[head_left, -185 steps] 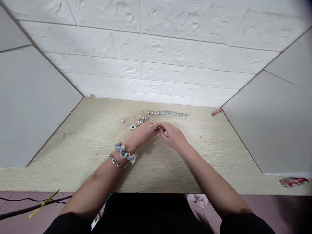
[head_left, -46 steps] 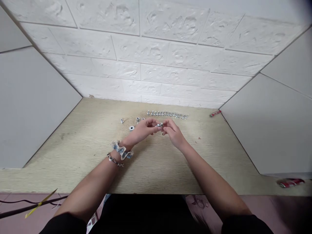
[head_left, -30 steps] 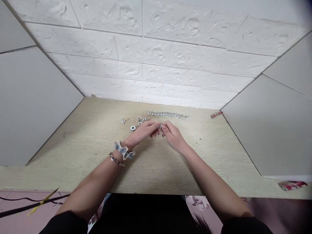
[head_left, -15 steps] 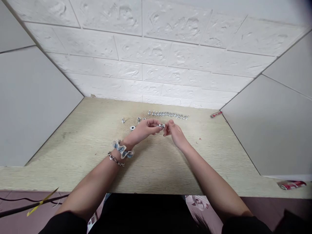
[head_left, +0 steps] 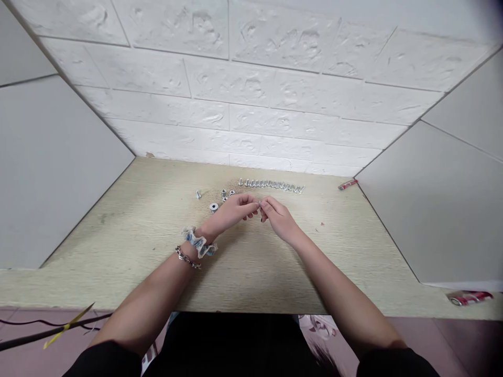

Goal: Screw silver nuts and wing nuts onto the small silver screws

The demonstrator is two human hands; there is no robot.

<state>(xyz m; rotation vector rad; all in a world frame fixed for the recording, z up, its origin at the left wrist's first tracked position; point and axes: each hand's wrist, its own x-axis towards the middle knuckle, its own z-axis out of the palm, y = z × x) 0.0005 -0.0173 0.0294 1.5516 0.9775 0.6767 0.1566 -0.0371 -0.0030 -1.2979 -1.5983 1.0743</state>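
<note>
My left hand (head_left: 232, 211) and my right hand (head_left: 277, 219) meet fingertip to fingertip over the middle of the wooden table (head_left: 137, 235). Both pinch one small silver bolt with a nut (head_left: 259, 206), mostly hidden by the fingers. The left wrist wears a blue scrunchie (head_left: 198, 243) and a chain bracelet (head_left: 187, 260). Just behind the hands a row of several silver bolts (head_left: 272, 184) lies in a line. A few loose nuts (head_left: 227, 193), a washer (head_left: 213, 207) and a single bolt (head_left: 198, 195) lie left of the hands.
Grey panels close the table in on the left (head_left: 51, 173) and right (head_left: 444, 199); a white brick wall (head_left: 251, 104) stands behind. A red lighter-like item (head_left: 348, 184) lies at the back right, another red object (head_left: 469, 298) at the front right edge. A dark cable (head_left: 47, 333) runs below left.
The hands have kept working the small bolt between their fingertips, lifting and lowering slightly. My right fingers closed back onto it after loosening half a second ago.
</note>
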